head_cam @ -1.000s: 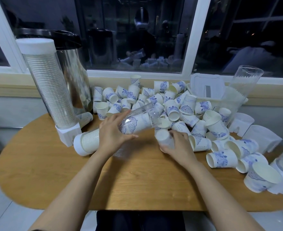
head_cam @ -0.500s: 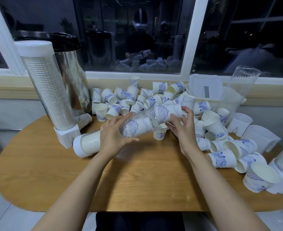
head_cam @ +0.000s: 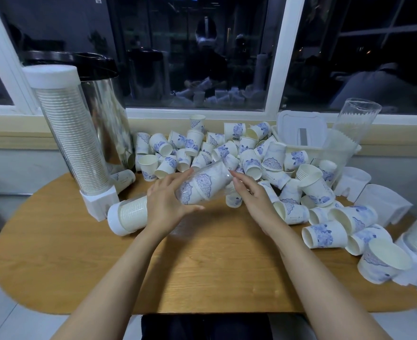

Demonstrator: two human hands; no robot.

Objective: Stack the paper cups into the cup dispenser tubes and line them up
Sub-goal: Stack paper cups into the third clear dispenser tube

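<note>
Lying tilted over the desk (head_cam: 202,266), a clear dispenser tube (head_cam: 203,185) is gripped around its middle by the left hand (head_cam: 165,202); its white cap (head_cam: 115,222) rests on the desk, and patterned cups are seen stacked inside. The right hand (head_cam: 254,196) is held open, fingers straight, just beside the tube's open mouth. Loose paper cups (head_cam: 227,148) are heaped behind, between a filled upright dispenser (head_cam: 72,143) and a second clear tube (head_cam: 345,138) leaning at the right.

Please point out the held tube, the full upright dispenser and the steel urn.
held tube (head_cam: 202,186), head view, clear wall over a printed cup
full upright dispenser (head_cam: 72,133), head view, middle of cup stack
steel urn (head_cam: 107,114), head view, shiny side
</note>
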